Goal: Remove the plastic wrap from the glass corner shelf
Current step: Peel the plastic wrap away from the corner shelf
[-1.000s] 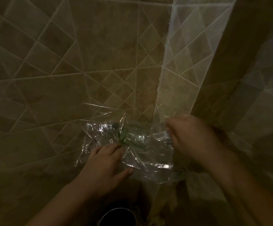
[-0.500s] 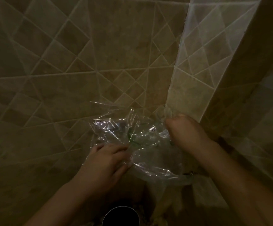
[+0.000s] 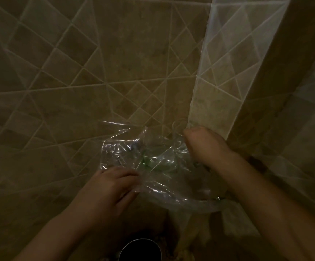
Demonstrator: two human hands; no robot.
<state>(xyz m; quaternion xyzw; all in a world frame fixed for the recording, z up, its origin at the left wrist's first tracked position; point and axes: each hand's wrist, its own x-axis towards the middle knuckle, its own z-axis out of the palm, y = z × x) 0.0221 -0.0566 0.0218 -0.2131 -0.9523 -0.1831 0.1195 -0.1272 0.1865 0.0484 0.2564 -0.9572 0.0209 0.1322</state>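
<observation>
Head view, dim light. The shelf [image 3: 179,196] sits in the corner where two tiled walls [image 3: 100,72] meet, its curved front edge toward the camera; it is the landmark here. Crumpled clear wrap [image 3: 134,147] covers the shelf's top, and a loose flap of it stands up off the shelf's left rear part, against the left wall. A small green patch shows through the wrap near the shelf's middle.

The left hand [image 3: 109,189] is at the shelf's left front edge, its fingers [image 3: 123,173] curled and pinching the wrap there. The right hand [image 3: 203,146] is at the shelf's right rear, close to the corner, clenched into a fist with wrap bunched against it; whether it truly grips the wrap I cannot tell. Below the shelf's front edge, a dark round rim [image 3: 140,250] shows at the frame's bottom.
</observation>
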